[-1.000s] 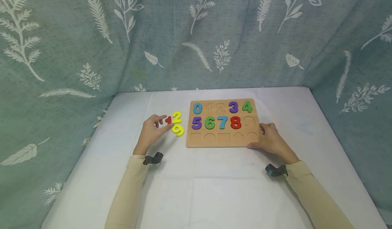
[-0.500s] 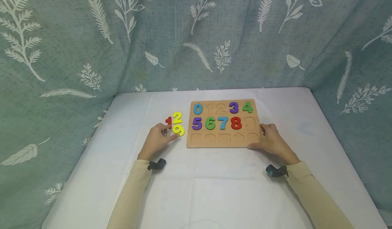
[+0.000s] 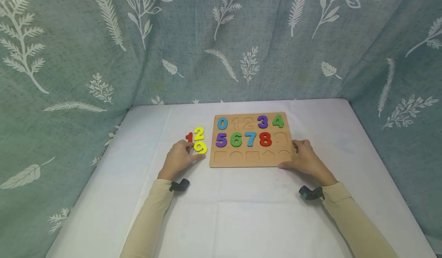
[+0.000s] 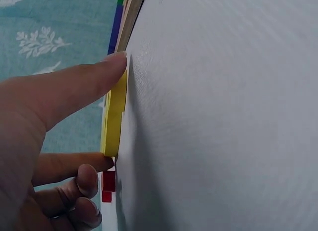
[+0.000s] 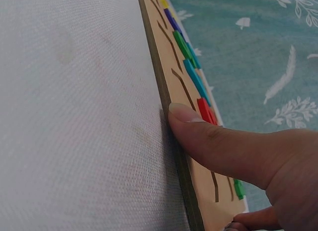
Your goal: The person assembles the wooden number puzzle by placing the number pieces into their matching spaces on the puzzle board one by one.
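A yellow number 9 [image 3: 205, 148] lies on the white cloth, left of the wooden number board [image 3: 241, 165]. My left hand [image 3: 178, 159] pinches this 9, thumb at one end and index finger at the other, as the left wrist view shows up close. Just behind it are a red number 1 [image 3: 189, 137] and a yellow number 2 [image 3: 199, 134]. My right hand [image 3: 305, 158] grips the board's near right corner, its thumb [image 5: 198, 131] on the front edge. Most of the right fingers are hidden in the right wrist view.
Coloured numbers, such as the blue 0 [image 3: 219, 124] and red 8 [image 3: 261, 140], sit in the board. Outlines for 1, 2 and 9 and a front row of shapes are unfilled. A patterned curtain [image 3: 193, 39] hangs behind the white-covered table [image 3: 248, 219].
My left hand has moved from around the red 1 and yellow 2 nearer and slightly right, closing its thumb and index finger on the yellow 9. The right hand keeps its hold on the board.
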`<state>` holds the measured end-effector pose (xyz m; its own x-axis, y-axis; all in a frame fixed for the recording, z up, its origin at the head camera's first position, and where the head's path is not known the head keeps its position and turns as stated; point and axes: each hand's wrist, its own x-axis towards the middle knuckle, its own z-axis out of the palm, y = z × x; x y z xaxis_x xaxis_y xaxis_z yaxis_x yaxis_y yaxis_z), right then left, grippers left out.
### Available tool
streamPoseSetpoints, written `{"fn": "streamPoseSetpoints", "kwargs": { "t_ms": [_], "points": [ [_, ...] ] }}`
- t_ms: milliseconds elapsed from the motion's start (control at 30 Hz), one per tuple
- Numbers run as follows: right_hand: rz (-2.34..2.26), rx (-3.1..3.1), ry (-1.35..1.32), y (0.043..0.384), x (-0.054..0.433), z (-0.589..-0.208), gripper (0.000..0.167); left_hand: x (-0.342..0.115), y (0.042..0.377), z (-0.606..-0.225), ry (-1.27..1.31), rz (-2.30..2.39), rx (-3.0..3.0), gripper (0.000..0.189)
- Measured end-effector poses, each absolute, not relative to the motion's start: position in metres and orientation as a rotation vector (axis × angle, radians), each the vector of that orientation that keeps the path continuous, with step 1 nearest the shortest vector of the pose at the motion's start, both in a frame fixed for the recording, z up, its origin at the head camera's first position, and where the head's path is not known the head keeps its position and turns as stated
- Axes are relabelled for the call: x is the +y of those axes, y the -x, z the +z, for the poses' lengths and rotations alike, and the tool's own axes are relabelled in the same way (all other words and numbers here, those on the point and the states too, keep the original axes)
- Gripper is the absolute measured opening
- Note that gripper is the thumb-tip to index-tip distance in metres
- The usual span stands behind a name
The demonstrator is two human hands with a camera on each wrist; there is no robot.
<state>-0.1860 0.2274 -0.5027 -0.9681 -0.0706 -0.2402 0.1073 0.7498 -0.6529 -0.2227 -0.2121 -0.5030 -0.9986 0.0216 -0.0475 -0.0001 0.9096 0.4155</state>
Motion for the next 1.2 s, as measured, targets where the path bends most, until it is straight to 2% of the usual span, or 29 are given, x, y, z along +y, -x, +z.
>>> {"fn": "streamPoseSetpoints", "kwargs": {
  "t_ms": [233,700,1200],
  "points": [
    [-1.043,2.69,-0.033,0.185,0.227,-0.501,0.118,-0.209,0.224,-0.501,-0.066,0.587,3.068,0.065],
    [-1.046,2.699,-0.033,0.185,0.225,-0.498,0.117,-0.214,0.223,-0.492,-0.056,0.663,3.048,0.069],
    [-1.051,2.716,-0.002,0.183,0.228,-0.501,0.117,-0.177,0.235,-0.46,-0.322,0.832,3.052,0.063]
  ]
}}
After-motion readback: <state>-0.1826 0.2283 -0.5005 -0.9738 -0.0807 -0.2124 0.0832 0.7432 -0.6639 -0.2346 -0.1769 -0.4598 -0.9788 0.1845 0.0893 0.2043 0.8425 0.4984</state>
